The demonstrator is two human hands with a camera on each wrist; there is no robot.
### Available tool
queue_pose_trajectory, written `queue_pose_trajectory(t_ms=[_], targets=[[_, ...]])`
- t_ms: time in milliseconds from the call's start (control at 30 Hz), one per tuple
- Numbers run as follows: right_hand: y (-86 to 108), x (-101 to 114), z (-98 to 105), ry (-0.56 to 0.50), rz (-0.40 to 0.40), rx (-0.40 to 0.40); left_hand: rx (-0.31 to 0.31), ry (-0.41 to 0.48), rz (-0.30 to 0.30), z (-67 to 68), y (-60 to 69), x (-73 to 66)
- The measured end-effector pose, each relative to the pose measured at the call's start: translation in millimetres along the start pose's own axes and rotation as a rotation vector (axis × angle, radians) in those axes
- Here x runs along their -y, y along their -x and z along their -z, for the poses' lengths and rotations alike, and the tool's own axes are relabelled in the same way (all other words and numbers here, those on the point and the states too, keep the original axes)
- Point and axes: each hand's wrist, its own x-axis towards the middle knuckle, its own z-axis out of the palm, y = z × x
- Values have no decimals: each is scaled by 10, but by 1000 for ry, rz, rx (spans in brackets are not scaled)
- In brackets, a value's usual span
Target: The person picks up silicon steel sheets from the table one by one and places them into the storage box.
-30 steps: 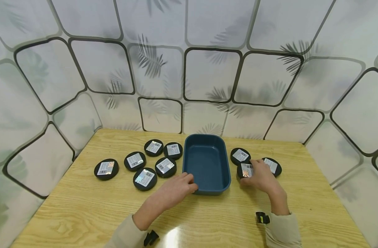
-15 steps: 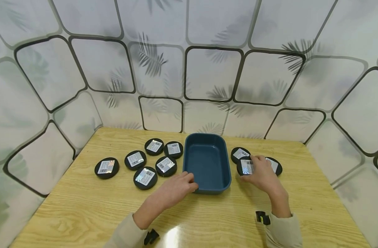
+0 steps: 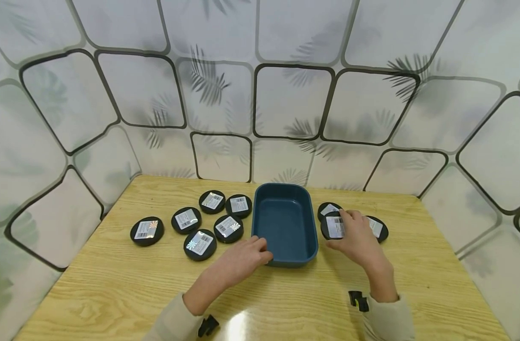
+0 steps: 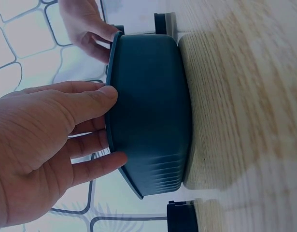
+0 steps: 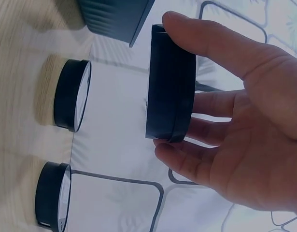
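My left hand (image 3: 243, 260) grips the near left rim of a dark blue rectangular bin (image 3: 284, 222); in the left wrist view the thumb lies on the bin's outer wall. Right of the bin, my right hand (image 3: 360, 237) holds a flat round black container with a white barcode label (image 3: 334, 227) by its edges. The right wrist view shows that held black container (image 5: 170, 87) raised off the table between thumb and fingers. Behind it sits a second round container (image 3: 329, 208), partly covered in the head view. A third container (image 3: 376, 228) is partly hidden by the right hand.
Several more labelled round black containers lie left of the bin, among them one at the far left (image 3: 147, 231) and one near the left hand (image 3: 200, 245). All stand on a wooden table (image 3: 115, 293). A patterned curtain or wall (image 3: 294, 104) rises behind it.
The right hand has lifted the round black container off the table and carried it slightly left and up in view, toward the bin. The left hand and bin have not moved.
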Motion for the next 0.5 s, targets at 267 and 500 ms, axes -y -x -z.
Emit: queue_pose_trajectory(t_ms=[267, 500], targets=[[23, 82, -5, 3, 13, -23, -7, 6, -6, 2, -1, 7], [27, 123, -6, 9, 36, -51, -12, 0, -9, 4, 1, 5]])
